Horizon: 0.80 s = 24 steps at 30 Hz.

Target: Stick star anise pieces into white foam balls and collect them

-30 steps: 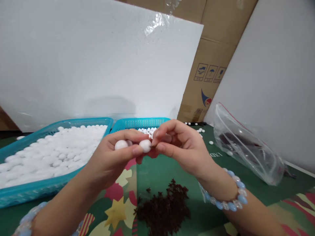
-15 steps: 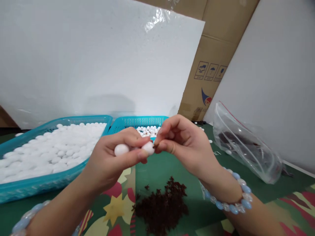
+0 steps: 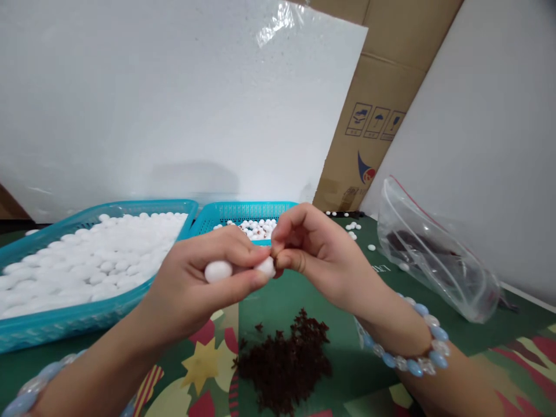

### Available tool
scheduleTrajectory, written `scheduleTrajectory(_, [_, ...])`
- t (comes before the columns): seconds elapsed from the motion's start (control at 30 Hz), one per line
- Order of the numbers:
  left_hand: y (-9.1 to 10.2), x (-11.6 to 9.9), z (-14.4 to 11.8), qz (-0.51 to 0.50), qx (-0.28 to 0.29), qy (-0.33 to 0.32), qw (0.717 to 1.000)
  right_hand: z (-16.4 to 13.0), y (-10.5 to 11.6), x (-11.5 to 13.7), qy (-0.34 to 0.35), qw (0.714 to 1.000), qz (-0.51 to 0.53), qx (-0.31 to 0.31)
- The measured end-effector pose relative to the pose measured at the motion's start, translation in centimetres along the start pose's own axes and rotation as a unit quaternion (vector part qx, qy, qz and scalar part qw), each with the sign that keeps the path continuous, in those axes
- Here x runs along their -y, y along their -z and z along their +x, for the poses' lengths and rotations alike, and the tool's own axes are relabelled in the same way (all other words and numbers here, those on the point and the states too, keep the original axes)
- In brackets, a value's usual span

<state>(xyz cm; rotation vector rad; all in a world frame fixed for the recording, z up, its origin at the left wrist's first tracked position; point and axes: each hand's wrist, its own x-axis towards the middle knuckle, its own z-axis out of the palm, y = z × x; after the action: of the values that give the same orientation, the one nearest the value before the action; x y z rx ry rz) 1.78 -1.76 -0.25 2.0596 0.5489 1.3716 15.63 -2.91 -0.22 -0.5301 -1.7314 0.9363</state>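
Note:
My left hand [image 3: 208, 272] is closed, pinching a small white ball [image 3: 266, 266] between thumb and forefinger. A second white ball [image 3: 218, 271] sits in the crook of the same hand. Against the pinched ball, my right hand [image 3: 317, 255] presses with thumb and forefinger together on a tiny brown piece, mostly hidden by the fingertips. Below both hands lies a heap of small dark brown star-shaped pieces [image 3: 284, 365] on the green patterned table cover [image 3: 347, 359].
At left stands a large blue basket [image 3: 87, 324] full of white balls. Behind my hands, a smaller blue basket [image 3: 243, 207] holds white balls, some with brown bits. A clear zip bag [image 3: 438, 255] with dark contents lies at right, near several loose white balls [image 3: 353, 227].
My right fingertips have moved closer onto the pinched ball, covering the brown piece more. The view has shifted slightly, and more loose balls show at the back right.

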Motion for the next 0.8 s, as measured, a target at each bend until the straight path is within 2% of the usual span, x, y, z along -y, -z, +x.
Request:
scheduleTrajectory(0.27, [0.4,1.2,-0.1,-0.024,0.037,0.027,0.999,-0.2,0.2,-0.3,0.034,0.994,-0.104,0.013])
scheduleTrajectory(0.37, [0.5,1.2,-0.1,-0.087,0.034,0.07,0.993,-0.1,0.0,-0.7,0.074,0.991,-0.108,-0.011])
scheduleTrajectory(0.43, [0.3,1.1,0.0,-0.144,0.039,0.109,0.983,0.0,-0.2,-1.0,0.111,0.985,-0.125,-0.052])
scheduleTrajectory(0.53, [-0.2,0.7,0.2,-0.223,0.038,0.167,0.96,0.0,-0.6,-1.5,0.166,0.963,-0.183,-0.11])
scheduleTrajectory(0.7, [-1.2,0.2,0.4,-0.298,-0.02,0.216,0.929,0.0,-1.0,-1.9,0.264,0.894,-0.32,-0.167])
scheduleTrajectory(0.8, [-1.5,0.3,0.5,-0.322,-0.064,0.228,0.917,0.0,-1.2,-1.9,0.29,0.863,-0.373,-0.178])
